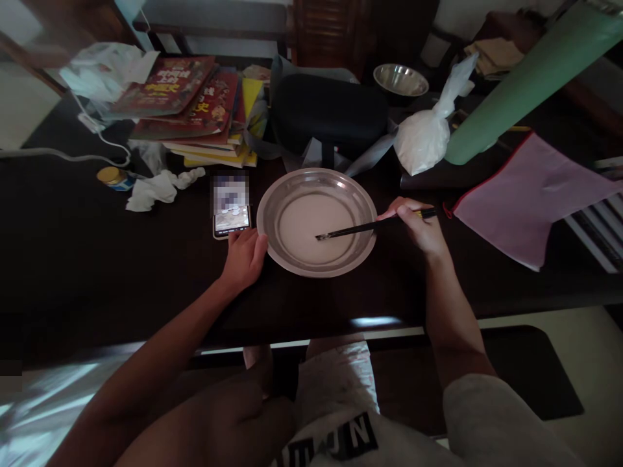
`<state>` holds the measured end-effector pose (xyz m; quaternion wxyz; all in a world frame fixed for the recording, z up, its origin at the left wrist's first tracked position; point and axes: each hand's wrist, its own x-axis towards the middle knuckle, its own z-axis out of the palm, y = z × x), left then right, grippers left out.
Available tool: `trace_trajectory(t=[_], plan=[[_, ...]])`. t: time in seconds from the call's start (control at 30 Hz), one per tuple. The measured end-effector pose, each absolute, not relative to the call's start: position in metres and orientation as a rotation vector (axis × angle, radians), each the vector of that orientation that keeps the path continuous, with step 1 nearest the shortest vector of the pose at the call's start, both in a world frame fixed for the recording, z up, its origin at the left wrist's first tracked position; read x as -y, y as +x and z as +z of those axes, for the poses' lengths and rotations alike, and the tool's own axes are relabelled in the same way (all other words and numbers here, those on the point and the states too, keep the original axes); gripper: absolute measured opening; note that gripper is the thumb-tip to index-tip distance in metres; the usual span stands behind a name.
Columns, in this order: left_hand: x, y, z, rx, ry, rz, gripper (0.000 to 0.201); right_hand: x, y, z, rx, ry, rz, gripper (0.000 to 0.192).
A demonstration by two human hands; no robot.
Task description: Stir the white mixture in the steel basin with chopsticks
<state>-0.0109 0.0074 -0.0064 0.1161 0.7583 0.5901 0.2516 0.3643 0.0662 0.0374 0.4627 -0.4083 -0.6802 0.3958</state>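
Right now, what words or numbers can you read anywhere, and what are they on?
"UN": big white letters on the dark patch of the person's clothing, cut off, so only part of a word.
Red book covers on the stack: large yellow characters, too blurred to read.
Phone by the left hand: screen blurred, unreadable.
Small jar: label too small to read.

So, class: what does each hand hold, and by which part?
The right hand holds dark chopsticks by their upper end, tips in the metal basin. The left hand rests against the basin's rim, gripping nothing.
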Motion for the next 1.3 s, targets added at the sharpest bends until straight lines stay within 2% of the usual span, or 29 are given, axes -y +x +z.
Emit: trace_trajectory(t=[0.43, 0.6, 0.77, 0.93, 1.13, 1.3], plan=[[-0.0076, -0.0113, -0.0061, -1.718, 2.208, 0.751, 0.064, -0.0660, 0.3631, 0.0395, 1.777, -1.017, 0.980, 0.026], [-0.0075, -0.0109, -0.0054, -1.714, 2.212, 0.750, 0.062, -0.0665, 0.3648, 0.0374, 1.614, -1.035, 0.923, 0.027], [-0.0072, -0.0100, -0.0033, -1.708, 2.216, 0.751, 0.063, -0.0656, 0.3622, 0.0382, 1.773, -0.987, 1.026, 0.026], [-0.0070, -0.0100, -0.0029, -1.702, 2.231, 0.756, 0.062, -0.0664, 0.3651, 0.0378, 1.628, -1.061, 0.919, 0.026], [-0.0071, -0.0094, -0.0029, -1.717, 2.227, 0.749, 0.063, -0.0644, 0.3619, 0.0400, 1.773, -1.008, 1.012, 0.026], [-0.0072, -0.0093, -0.0035, -1.720, 2.206, 0.758, 0.063, -0.0646, 0.3635, 0.0407, 1.627, -1.057, 0.934, 0.027]])
